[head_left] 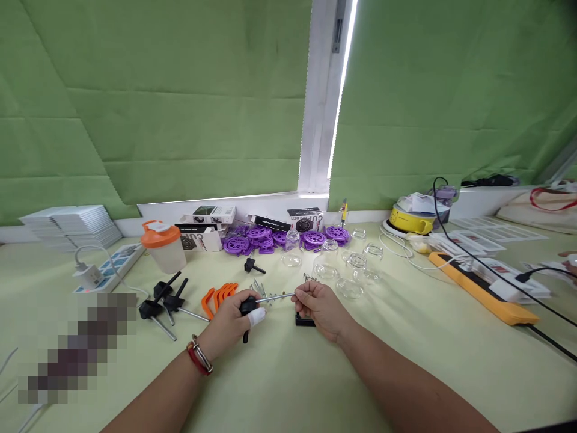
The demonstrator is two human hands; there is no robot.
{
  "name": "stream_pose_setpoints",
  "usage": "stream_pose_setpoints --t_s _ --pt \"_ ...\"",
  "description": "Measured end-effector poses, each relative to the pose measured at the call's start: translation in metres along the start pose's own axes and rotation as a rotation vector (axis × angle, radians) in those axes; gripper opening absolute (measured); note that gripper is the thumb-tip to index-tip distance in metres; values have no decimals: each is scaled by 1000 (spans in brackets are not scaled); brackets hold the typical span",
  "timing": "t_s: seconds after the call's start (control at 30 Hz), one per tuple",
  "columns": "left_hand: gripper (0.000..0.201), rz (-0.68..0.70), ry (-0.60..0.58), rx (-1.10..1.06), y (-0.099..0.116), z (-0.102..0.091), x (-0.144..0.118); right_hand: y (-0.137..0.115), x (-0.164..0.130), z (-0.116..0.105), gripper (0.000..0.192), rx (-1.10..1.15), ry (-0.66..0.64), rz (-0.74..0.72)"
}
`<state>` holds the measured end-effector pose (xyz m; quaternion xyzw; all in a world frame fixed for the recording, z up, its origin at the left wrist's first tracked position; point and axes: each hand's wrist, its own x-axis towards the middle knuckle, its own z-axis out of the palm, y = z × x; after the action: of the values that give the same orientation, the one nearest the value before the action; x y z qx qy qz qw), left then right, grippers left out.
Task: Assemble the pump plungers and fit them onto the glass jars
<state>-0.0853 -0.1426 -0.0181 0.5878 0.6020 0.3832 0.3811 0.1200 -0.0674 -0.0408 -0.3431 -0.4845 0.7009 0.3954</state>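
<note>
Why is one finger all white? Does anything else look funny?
The left hand has a white wrap on one fingertip, like a bandage. It holds a black knob with a metal rod. Nothing looks spilled or broken.

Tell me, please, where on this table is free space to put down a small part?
Free: the cloth in front of both hands, left hand and right hand, and between the glass jars and the orange power strip. Crowded: around the purple wheels, black knobs and orange clips.
</note>
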Motion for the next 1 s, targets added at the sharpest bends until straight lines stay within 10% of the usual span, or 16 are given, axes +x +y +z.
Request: stream_pose_setpoints --t_s 0.7,1.0 --pt "26 -8 -52 5 -5 2 1 5 5 -7 45 -455 -51 -69" --pt "30 -38 -26 -35 -6 2 2 3 5 -5 41 -320 -45 -78"
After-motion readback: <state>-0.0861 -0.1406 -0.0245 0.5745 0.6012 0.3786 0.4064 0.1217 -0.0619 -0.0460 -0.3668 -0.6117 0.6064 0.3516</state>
